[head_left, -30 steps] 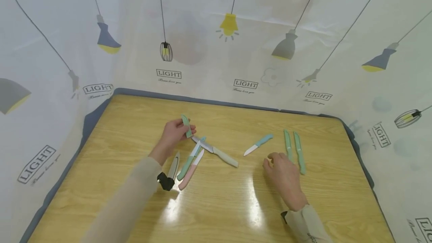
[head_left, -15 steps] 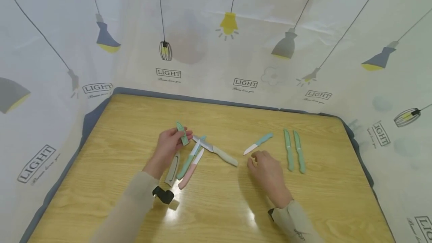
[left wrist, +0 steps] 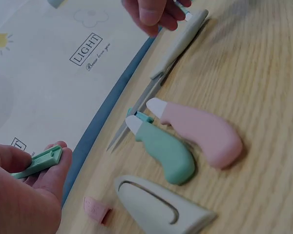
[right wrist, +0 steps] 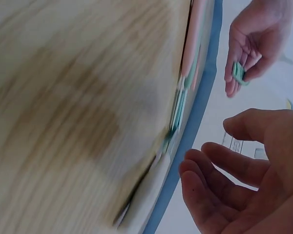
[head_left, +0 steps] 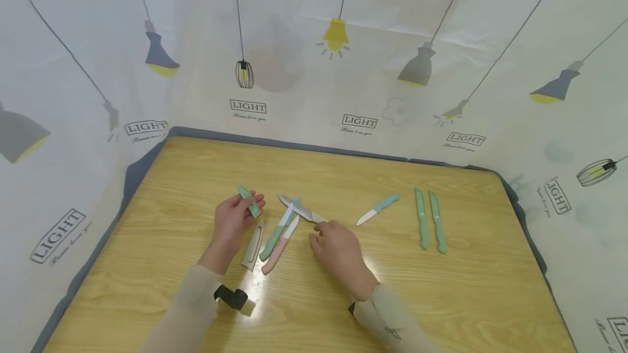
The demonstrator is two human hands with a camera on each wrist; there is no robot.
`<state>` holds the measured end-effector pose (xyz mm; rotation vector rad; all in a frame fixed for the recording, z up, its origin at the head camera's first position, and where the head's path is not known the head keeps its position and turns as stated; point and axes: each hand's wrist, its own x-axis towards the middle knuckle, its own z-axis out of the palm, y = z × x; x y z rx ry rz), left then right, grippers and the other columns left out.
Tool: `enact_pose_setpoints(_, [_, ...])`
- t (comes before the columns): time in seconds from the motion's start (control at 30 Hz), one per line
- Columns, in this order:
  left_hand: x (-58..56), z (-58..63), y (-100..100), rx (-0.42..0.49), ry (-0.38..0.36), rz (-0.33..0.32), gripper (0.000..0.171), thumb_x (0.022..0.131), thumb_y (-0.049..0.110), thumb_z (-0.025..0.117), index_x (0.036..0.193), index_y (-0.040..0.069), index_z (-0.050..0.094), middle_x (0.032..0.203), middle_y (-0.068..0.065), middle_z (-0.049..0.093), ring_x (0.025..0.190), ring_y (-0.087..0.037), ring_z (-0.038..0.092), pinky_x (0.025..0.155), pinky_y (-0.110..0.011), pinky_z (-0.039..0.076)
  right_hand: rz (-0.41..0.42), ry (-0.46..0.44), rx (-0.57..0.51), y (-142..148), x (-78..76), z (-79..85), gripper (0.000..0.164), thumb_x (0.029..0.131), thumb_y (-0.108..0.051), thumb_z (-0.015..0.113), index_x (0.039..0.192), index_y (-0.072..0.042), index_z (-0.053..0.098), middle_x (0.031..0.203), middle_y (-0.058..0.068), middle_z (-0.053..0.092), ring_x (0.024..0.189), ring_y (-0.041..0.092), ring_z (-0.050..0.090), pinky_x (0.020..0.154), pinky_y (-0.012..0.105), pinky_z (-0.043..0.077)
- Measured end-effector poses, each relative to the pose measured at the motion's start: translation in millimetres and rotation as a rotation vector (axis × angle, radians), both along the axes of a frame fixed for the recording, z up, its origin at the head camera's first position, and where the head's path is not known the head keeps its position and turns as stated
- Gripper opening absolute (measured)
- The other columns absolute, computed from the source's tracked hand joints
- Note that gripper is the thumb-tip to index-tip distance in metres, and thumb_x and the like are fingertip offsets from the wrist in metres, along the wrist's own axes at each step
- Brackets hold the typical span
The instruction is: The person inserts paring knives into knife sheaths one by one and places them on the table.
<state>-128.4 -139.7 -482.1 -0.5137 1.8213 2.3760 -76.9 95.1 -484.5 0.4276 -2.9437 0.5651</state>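
My left hand (head_left: pixel 230 219) pinches a small green knife sheath (head_left: pixel 249 201) between thumb and fingers, raised over the left of the table. My right hand (head_left: pixel 338 247) holds nothing, its fingers loosely bent; in the head view it overlaps the handle of a cream-handled knife (head_left: pixel 316 217). In the right wrist view that cream handle (right wrist: pixel 149 195) lies on the table, apart from the fingertips. A green-handled knife (head_left: pixel 271 243) and a pink-handled knife (head_left: pixel 276 257) lie side by side, near the steel blade. A cream sheath (head_left: pixel 253 247) rests to their left.
A blue-handled knife (head_left: pixel 380 207) lies right of centre. Farther right, two green knives (head_left: pixel 422 219) in sheaths lie nearly parallel. The left wrist view shows a pink sheath (left wrist: pixel 96 209) by the cream one. Printed curtains border the wooden table (head_left: pixel 466 298).
My left hand has moved left and slightly nearer with the green sheath. My right hand has swept left from beside the sheathed green knives to the cream-handled knife.
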Motion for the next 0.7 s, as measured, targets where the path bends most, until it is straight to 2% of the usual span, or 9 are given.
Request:
enact_pose_setpoints(0.27, [6.3, -5.7, -9, 0.008, 0.004, 0.045, 0.041, 0.101, 0.015, 0.050, 0.134, -0.009, 0.049, 0.129, -0.023, 0.058, 0.109, -0.023, 0.063, 0.089, -0.029, 0.053, 0.140, 0.033, 0.005, -39, -5.7, -6.1, 0.024, 0.090, -0.026, 0.064, 0.097, -0.006, 0.073, 0.093, 0.003, 0.068, 0.081, 0.016, 0.063, 0.068, 0.027, 0.054])
enact_pose_setpoints(0.33, [7.6, -6.1, -10, 0.010, 0.007, 0.043, 0.041, 0.101, 0.014, 0.049, 0.134, -0.010, 0.049, 0.129, -0.023, 0.058, 0.110, -0.024, 0.062, 0.089, -0.030, 0.053, 0.143, 0.045, 0.031, -47, -8.6, -6.6, 0.025, 0.091, -0.029, 0.063, 0.094, -0.006, 0.074, 0.090, 0.002, 0.068, 0.078, 0.015, 0.062, 0.068, 0.027, 0.052])
enact_pose_setpoints(0.43, [8.6, -7.2, -11, 0.014, 0.006, 0.046, 0.041, 0.101, 0.013, 0.049, 0.133, -0.011, 0.049, 0.129, -0.024, 0.057, 0.110, -0.024, 0.062, 0.089, -0.029, 0.053, 0.130, 0.051, 0.090, -59, -12.3, -5.9, 0.030, 0.093, -0.034, 0.061, 0.082, -0.008, 0.071, 0.076, 0.000, 0.063, 0.067, 0.014, 0.056, 0.059, 0.028, 0.049])
enact_pose_setpoints(0.57, [10.2, -9.0, -13, 0.025, -0.002, 0.053, 0.041, 0.101, 0.013, 0.049, 0.133, -0.012, 0.048, 0.129, -0.025, 0.057, 0.109, -0.025, 0.063, 0.088, -0.028, 0.053, 0.106, 0.059, 0.146, -72, -15.5, -7.0, 0.038, 0.092, -0.039, 0.062, 0.065, -0.012, 0.062, 0.060, -0.003, 0.051, 0.057, 0.014, 0.049, 0.050, 0.029, 0.045])
enact_pose_setpoints(0.7, [12.3, -9.3, -13, 0.028, -0.008, 0.061, 0.040, 0.100, 0.011, 0.050, 0.133, -0.012, 0.049, 0.128, -0.026, 0.058, 0.108, -0.024, 0.063, 0.089, -0.029, 0.052, 0.090, 0.049, 0.173, -81, -19.2, -12.4, 0.045, 0.090, -0.043, 0.062, 0.055, -0.017, 0.052, 0.053, -0.006, 0.047, 0.054, 0.013, 0.047, 0.048, 0.029, 0.042])
